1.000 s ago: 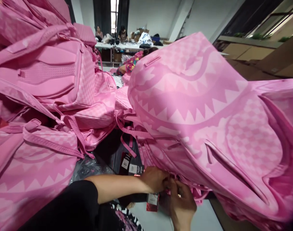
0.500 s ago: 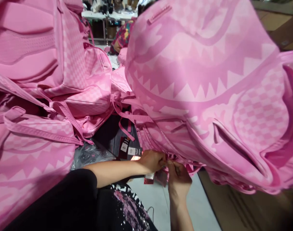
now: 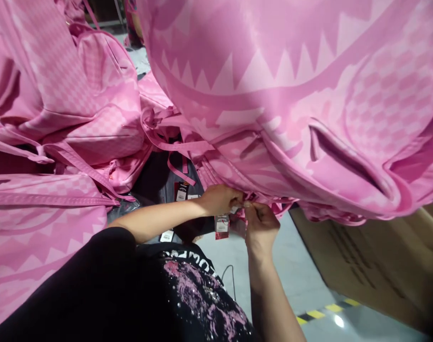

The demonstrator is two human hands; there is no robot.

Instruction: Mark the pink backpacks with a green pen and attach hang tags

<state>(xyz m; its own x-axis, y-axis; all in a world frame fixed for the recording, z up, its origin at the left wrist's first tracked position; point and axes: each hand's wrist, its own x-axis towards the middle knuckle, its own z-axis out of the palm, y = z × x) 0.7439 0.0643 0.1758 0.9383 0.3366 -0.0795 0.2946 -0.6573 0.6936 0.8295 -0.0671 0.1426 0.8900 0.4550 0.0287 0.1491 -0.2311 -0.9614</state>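
A large pink backpack (image 3: pixel 273 90) with a pale jagged-teeth print fills the upper right. Below its lower edge, my left hand (image 3: pixel 221 199) and my right hand (image 3: pixel 261 223) meet, fingers closed in pinches near thin pink straps. What exactly lies between the fingertips is too small to make out. A red and black hang tag (image 3: pixel 222 227) with a white label dangles just beneath my left hand. More tags, one of them (image 3: pixel 181 191) red-edged, lie against dark fabric to the left of the hands.
Pink bags (image 3: pixel 98 142) are piled on the left, with loose straps across them. A cardboard box (image 3: pixel 366 256) stands at the lower right on the pale floor (image 3: pixel 291 270), near yellow and black tape (image 3: pixel 328 311). Part of a person (image 3: pixel 134 23) shows at the top.
The view has tilted down and closer, so hands and bags sit higher in the picture. Both hands keep their pinched pose. The tag below my left hand now shows more fully.
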